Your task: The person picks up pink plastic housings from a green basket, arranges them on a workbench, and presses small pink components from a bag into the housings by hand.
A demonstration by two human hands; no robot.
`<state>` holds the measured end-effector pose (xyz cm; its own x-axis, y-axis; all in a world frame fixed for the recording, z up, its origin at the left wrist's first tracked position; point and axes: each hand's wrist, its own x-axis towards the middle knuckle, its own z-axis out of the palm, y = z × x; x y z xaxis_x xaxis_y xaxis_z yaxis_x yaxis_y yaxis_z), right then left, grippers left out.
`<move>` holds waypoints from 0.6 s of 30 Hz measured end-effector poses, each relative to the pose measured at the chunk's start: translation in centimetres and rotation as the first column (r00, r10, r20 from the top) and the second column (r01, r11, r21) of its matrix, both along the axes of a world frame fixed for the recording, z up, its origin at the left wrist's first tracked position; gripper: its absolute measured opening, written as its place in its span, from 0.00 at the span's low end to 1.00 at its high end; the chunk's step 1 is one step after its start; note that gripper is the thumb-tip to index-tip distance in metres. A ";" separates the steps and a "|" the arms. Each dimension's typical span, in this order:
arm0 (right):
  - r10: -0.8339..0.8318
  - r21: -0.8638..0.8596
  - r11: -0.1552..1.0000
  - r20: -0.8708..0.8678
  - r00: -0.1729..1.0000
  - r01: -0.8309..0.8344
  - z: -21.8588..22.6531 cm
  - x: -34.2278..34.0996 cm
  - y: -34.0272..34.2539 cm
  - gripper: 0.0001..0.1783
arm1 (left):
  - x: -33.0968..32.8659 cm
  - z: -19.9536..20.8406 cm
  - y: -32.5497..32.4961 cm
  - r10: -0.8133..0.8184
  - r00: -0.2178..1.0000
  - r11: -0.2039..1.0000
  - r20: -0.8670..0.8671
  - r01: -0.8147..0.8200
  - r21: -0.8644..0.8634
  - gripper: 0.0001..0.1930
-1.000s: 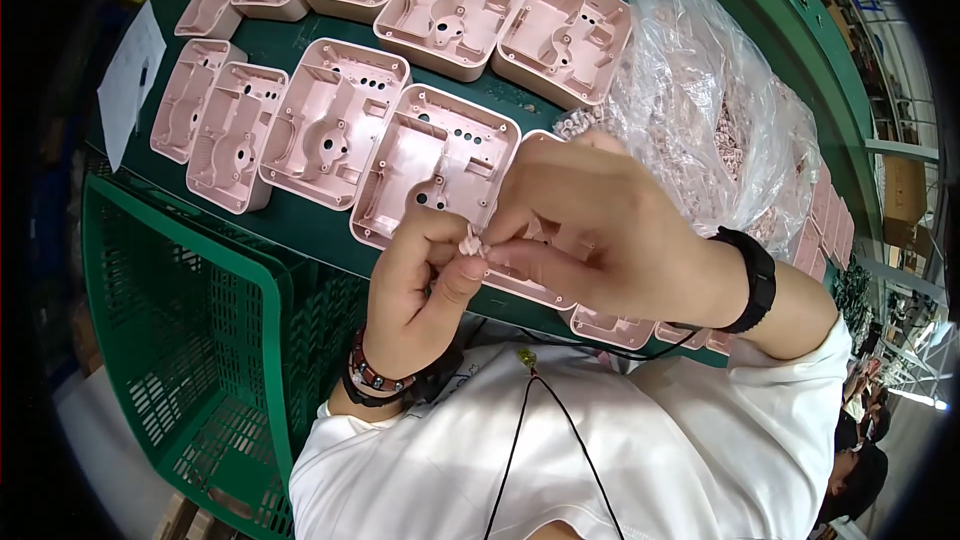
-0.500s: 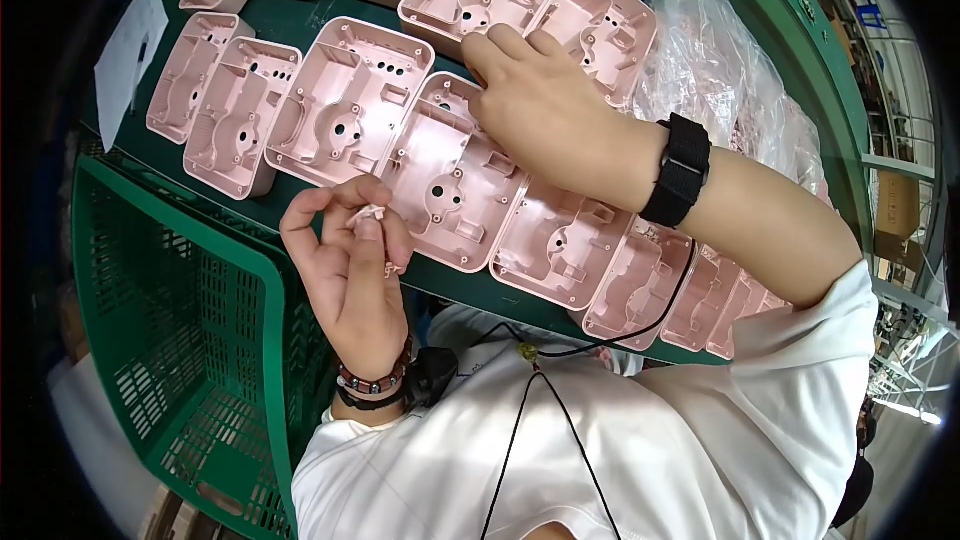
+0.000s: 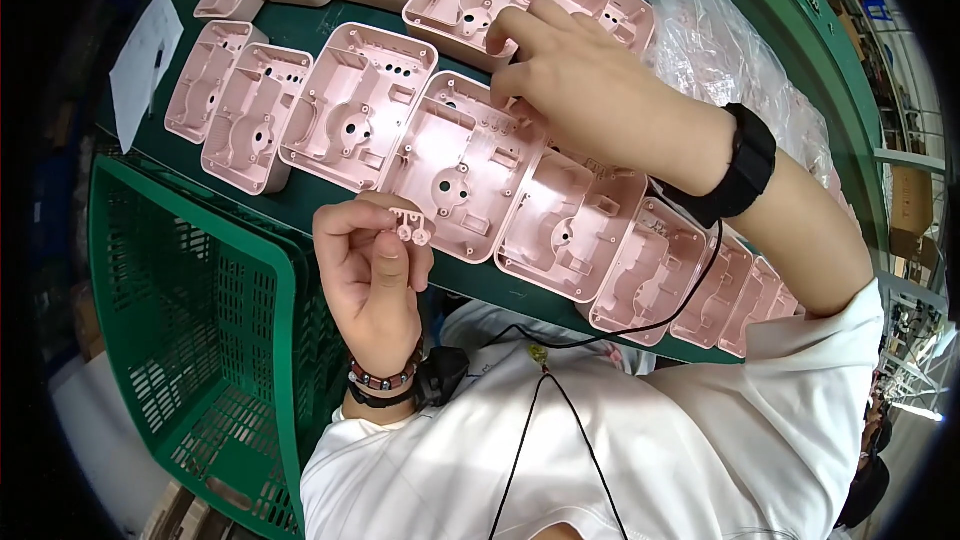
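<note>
Between the thumb and fingers of my left hand [image 3: 372, 265] is a small pink plastic sprue piece [image 3: 411, 227] with two round ends. That hand is closed on it, just off the near edge of a pink plastic housing [image 3: 425, 145]. My right hand [image 3: 570, 70] hovers over the far side of this housing, close to another pink housing [image 3: 455, 0] in the back row. Its thumb and index finger are bent but apart, with nothing visible between them; the other fingertips are partly hidden.
Several open pink housings stand in two rows on the dark green table [image 3: 330, 15]. A clear plastic bag [image 3: 715, 30] lies at the back right. Left are a green crate [image 3: 200, 340] and a white sheet [image 3: 145, 70] with a pen. A black cord [image 3: 690, 285] hangs below my right wrist.
My right hand has lifted and shifted right, its thumb and index finger parting. My left hand has moved slightly right and turned, so the sprue piece shows more fully.
</note>
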<state>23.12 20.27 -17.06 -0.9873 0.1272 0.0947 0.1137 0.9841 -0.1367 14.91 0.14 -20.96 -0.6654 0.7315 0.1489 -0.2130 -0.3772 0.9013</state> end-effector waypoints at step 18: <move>-0.013 -0.698 0.680 -0.315 0.949 -0.222 2.8 0.7 -8.1 0.09 | -0.1 0.6 -3.0 0.025 0.974 0.993 -0.227 -0.050 -0.106 0.24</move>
<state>23.86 12.18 -14.22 -0.9440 0.1692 0.2832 -0.1415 0.5680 -0.8108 14.82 -2.87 -20.36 -0.6511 0.7271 0.2177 0.0119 -0.2770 0.9608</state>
